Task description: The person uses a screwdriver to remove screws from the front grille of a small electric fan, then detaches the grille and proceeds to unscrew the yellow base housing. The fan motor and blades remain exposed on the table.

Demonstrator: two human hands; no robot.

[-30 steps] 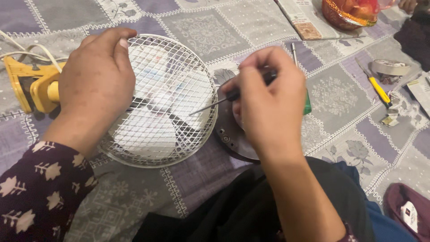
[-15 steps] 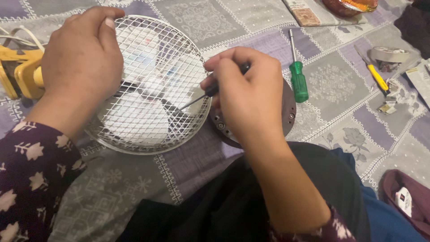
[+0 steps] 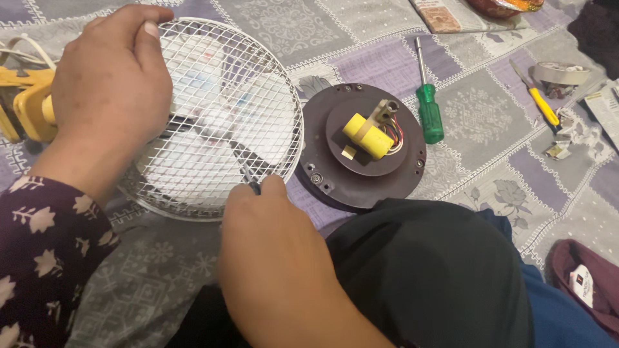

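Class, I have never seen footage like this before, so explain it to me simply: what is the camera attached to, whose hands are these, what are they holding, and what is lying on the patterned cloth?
There is one picture, taken by a camera worn on a person's head, looking down at their own two bare hands. The left hand grips the rim of a round white wire fan guard, with pale blades visible behind the mesh. The right hand holds a thin screwdriver whose tip meets the guard's lower edge. Beside the guard lies a dark round motor plate carrying a yellow cylinder and coloured wires. A green-handled screwdriver, a yellow-handled tool, a tape roll and a yellow tool at the left rest on the patchwork cloth.
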